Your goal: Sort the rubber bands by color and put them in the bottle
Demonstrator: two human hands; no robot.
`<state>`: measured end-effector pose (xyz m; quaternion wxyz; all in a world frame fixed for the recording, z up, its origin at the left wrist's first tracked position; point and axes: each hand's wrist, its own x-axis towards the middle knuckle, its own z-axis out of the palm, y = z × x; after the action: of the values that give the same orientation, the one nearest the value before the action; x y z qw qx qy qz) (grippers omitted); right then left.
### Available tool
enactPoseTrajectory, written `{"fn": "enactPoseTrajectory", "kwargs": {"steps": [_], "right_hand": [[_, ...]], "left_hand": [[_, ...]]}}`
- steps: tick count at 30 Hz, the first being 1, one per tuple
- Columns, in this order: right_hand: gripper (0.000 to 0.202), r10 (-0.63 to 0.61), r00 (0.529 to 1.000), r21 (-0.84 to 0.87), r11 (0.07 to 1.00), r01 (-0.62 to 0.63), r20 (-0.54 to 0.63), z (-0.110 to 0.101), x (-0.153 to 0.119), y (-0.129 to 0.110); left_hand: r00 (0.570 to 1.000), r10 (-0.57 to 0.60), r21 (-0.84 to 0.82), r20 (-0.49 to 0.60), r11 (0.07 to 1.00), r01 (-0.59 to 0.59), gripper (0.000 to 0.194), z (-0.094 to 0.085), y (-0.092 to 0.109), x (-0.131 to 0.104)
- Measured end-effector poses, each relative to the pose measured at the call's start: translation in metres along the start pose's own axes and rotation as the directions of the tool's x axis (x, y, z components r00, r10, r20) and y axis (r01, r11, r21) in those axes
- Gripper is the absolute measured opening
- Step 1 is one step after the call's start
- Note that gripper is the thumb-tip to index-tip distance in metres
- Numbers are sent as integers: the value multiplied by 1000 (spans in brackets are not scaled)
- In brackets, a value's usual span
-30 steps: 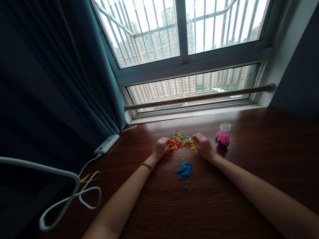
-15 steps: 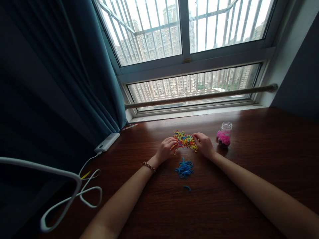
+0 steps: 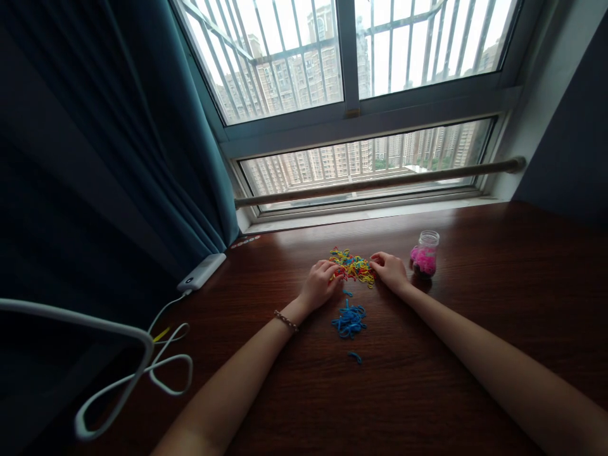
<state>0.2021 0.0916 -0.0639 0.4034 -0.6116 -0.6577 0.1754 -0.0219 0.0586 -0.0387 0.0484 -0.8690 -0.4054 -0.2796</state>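
Note:
A loose pile of small yellow, red and blue bands (image 3: 354, 266) lies on the dark wooden table (image 3: 427, 380). My left hand (image 3: 322, 283) touches the pile's left edge with its fingers curled; what they hold, if anything, is too small to tell. At the right edge of the pile is my right hand (image 3: 389, 271), thumb and fingers drawn together on something I cannot make out. Nearer to me sits a heap of blue bands (image 3: 349, 320). One blue band (image 3: 348, 293) lies between the two piles, and another blue piece (image 3: 355, 358) lies below the heap.
Right of my right hand stands a clear glass jar (image 3: 426, 256) with pink and dark contents. A white power bank (image 3: 203, 272) with a white cable (image 3: 166, 316) lies at the left by the blue curtain (image 3: 190, 158). A barred window (image 3: 351, 114) rises behind the table.
A single blue band now shows between the mixed pile and the blue heap, beside my left hand. My left hand has shifted slightly right against the pile. The view has moved a little.

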Motion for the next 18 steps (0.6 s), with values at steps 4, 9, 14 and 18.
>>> {"fn": "enactPoseTrajectory", "kwargs": {"steps": [4, 9, 14, 18], "right_hand": [[16, -27, 1000, -76, 997, 28, 11, -1, -1, -2], [19, -110, 991, -46, 993, 113, 75, 1, -1, 0], [23, -108, 991, 2, 994, 108, 80, 3, 0, 2], [25, -72, 997, 62, 996, 70, 32, 2, 0, 3]], "left_hand": [[997, -37, 14, 64, 999, 36, 26, 5, -3, 0], [995, -26, 23, 95, 999, 24, 25, 5, -3, 0], [996, -1, 14, 91, 1000, 0, 24, 5, -2, 1], [998, 8, -4, 61, 1000, -8, 22, 7, -5, 0]]}}
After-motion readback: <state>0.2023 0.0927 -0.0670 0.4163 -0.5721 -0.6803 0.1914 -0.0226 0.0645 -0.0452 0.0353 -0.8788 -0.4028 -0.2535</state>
